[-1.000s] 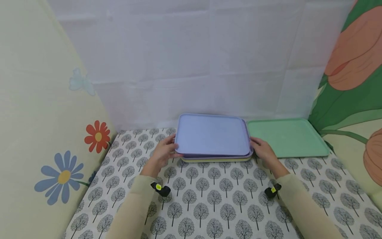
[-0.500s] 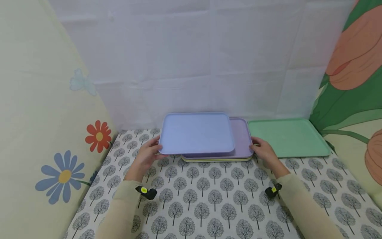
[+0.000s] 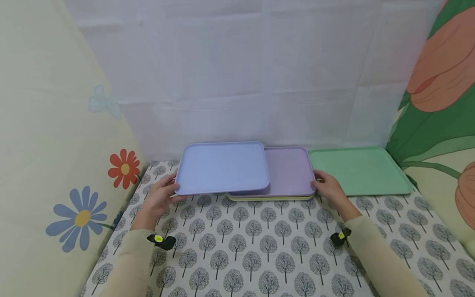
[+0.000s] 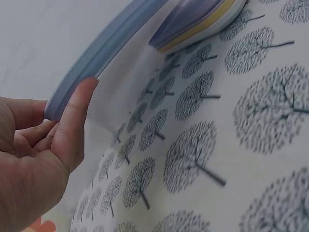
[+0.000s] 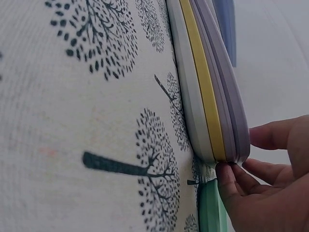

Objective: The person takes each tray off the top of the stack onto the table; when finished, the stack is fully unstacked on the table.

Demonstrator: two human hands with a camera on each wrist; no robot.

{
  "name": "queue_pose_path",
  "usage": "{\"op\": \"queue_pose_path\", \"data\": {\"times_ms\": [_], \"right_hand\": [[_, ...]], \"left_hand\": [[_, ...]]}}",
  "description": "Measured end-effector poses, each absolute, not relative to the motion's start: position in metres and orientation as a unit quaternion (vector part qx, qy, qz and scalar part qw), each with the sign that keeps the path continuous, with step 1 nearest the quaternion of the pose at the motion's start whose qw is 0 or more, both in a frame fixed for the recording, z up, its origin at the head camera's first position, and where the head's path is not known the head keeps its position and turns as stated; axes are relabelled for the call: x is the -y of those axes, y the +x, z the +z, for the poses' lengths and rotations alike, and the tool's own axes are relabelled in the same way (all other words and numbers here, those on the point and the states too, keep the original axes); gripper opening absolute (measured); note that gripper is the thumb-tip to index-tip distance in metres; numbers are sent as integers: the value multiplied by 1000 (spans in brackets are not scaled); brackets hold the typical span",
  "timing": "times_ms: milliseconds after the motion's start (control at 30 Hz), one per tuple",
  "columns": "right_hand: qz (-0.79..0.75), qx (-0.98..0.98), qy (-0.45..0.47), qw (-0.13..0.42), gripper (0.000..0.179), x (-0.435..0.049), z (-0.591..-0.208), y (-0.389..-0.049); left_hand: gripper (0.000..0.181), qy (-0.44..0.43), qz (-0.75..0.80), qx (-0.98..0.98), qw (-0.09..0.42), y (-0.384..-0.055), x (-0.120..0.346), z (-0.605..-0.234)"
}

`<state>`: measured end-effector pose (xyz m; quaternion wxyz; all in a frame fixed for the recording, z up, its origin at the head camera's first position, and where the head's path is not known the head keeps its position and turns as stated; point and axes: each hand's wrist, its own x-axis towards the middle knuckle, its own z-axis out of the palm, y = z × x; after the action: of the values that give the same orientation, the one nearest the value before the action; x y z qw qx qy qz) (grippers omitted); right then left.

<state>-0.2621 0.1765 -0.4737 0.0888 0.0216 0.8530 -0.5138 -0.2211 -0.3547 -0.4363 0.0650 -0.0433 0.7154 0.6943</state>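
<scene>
A light-blue rectangular tray (image 3: pixel 222 167) is held at its left edge by my left hand (image 3: pixel 159 198), thumb over the rim and fingers beneath. In the left wrist view, the blue tray (image 4: pixel 99 50) is raised above the cloth. Its right part overlaps a purple tray (image 3: pixel 289 171), the top of a stack. My right hand (image 3: pixel 328 187) pinches the purple tray's right edge. The right wrist view shows its thumb on the upper rim and fingertips against the side. Below the purple layers lie a yellow tray (image 5: pixel 206 82) and a whitish tray (image 5: pixel 182 72).
A green tray (image 3: pixel 360 171) lies flat on the right, close beside the stack. The tabletop has a white cloth (image 3: pixel 252 247) printed with trees. A white sheet (image 3: pixel 222 82) hangs behind, with flower-patterned panels (image 3: pixel 33 144) at both sides.
My left hand has drawn the blue tray leftward off the stack, uncovering the right part of the purple tray. My right hand has stayed at the stack's right edge.
</scene>
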Motion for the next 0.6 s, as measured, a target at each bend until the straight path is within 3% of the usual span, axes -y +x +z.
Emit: {"op": "queue_pose_path", "data": {"times_ms": [600], "right_hand": [[-515, -852, 28, 89, 61, -178, -473, -261]], "left_hand": [[68, -84, 700, -706, 58, -208, 418, -427]]}}
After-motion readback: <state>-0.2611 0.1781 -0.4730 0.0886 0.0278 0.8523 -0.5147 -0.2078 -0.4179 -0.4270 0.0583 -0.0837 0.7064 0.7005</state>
